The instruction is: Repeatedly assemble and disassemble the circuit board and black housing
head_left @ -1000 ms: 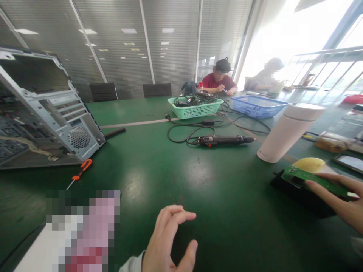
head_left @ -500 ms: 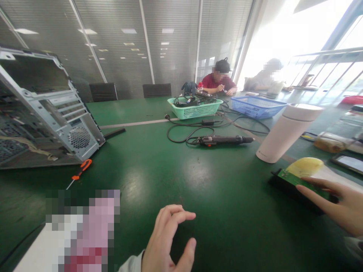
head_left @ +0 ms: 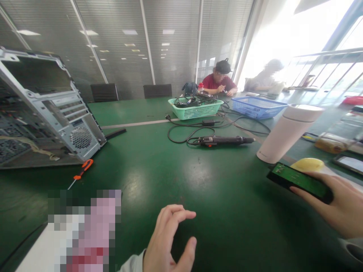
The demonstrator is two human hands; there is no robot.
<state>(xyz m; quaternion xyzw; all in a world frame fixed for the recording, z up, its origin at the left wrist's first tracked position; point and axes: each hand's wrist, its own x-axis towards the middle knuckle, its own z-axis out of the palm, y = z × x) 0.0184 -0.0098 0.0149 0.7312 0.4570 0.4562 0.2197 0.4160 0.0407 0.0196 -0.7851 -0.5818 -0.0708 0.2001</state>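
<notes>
My right hand (head_left: pixel 326 196) grips a black housing with a green circuit board (head_left: pixel 300 180) in its face, thumb along the near side and fingers over the far side. The board's face is tilted toward me, beside a yellow rounded object (head_left: pixel 307 164) and a pale pink tumbler (head_left: pixel 289 132). At the bottom middle, my left hand (head_left: pixel 172 238) is over the green table (head_left: pixel 159 162), thumb and fingers apart, holding nothing. Beyond it lies a black electric screwdriver (head_left: pixel 225 141) with its cord. An orange-handled screwdriver (head_left: pixel 83 169) rests at the left.
An open computer case (head_left: pixel 51 113) stands at the left. A green basket (head_left: pixel 195 110) full of cables and a blue basket (head_left: pixel 258 107) sit farther back. A phone (head_left: pixel 350 165) lies at the right edge. Two people sit across the table; one wears a red shirt (head_left: pixel 210 82).
My right hand has lifted and tilted the circuit board housing, so more of its green face shows. My left hand has hardly moved.
</notes>
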